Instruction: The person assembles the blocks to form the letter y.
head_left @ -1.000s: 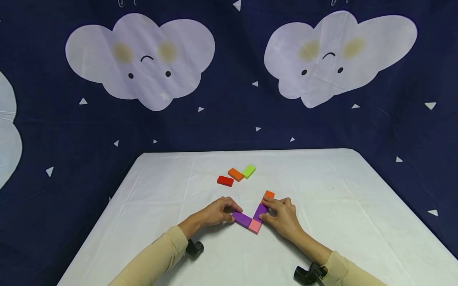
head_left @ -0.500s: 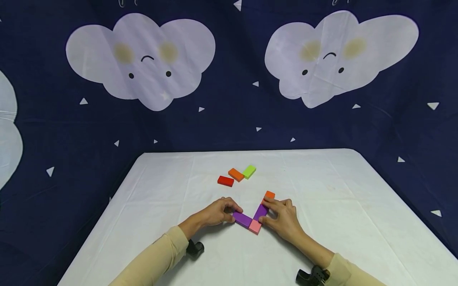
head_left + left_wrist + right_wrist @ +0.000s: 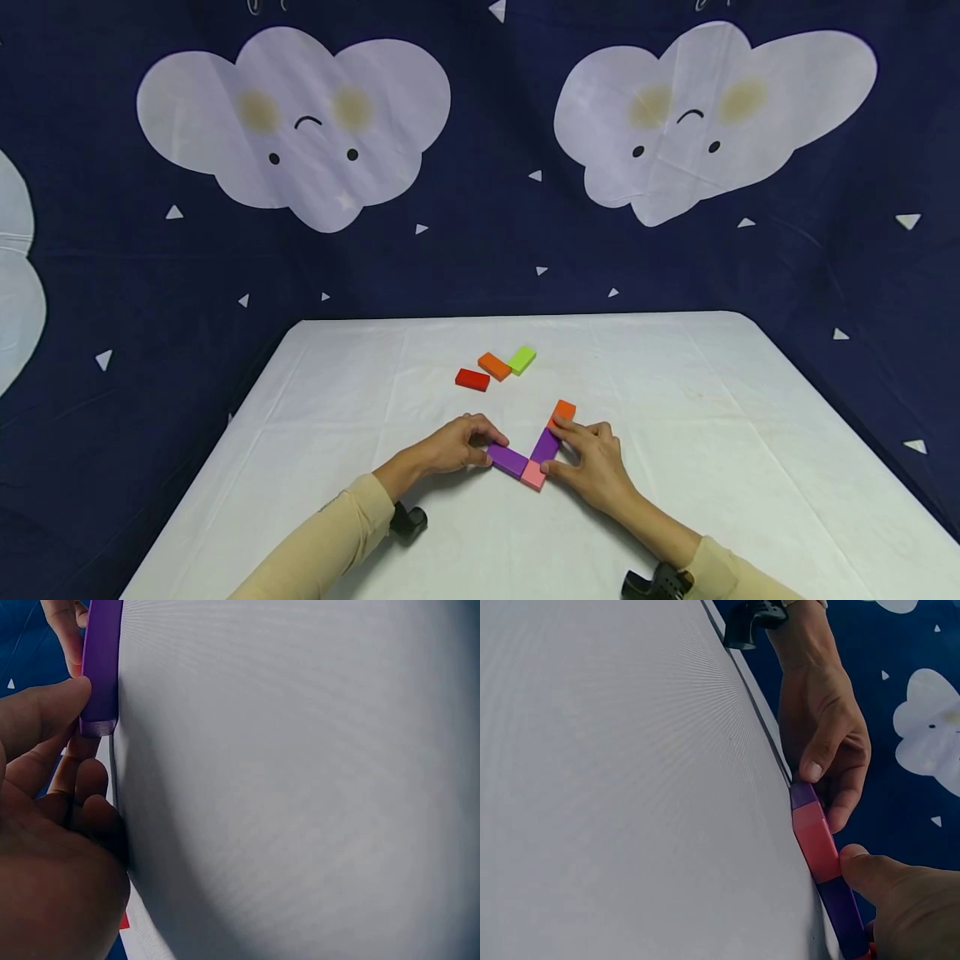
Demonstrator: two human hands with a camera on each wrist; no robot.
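Observation:
Several flat rectangular blocks lie end to end in a V on the white table [image 3: 360,375]. A purple block [image 3: 507,461] makes the left arm, and my left hand [image 3: 453,444] pinches its outer end between thumb and index finger. At the corner sits a pink block [image 3: 533,476]. From it another purple block [image 3: 545,446] and an orange block [image 3: 564,409] run up the right arm. My right hand [image 3: 595,462] spans that arm: its thumb touches the pink block [image 3: 815,840], while the index finger rests near the orange-purple joint, partly covering it.
Farther back lie a red block [image 3: 472,380], a second orange block [image 3: 494,367] and a lime green block [image 3: 522,360]. Behind the table hangs a dark blue cloth [image 3: 495,250] with clouds and triangles. Black wrist devices [image 3: 408,523] sit under both forearms.
My right thumb has slid down from the side of the purple block to the pink block, and the index finger has shifted slightly. The left hand and the blocks look unmoved.

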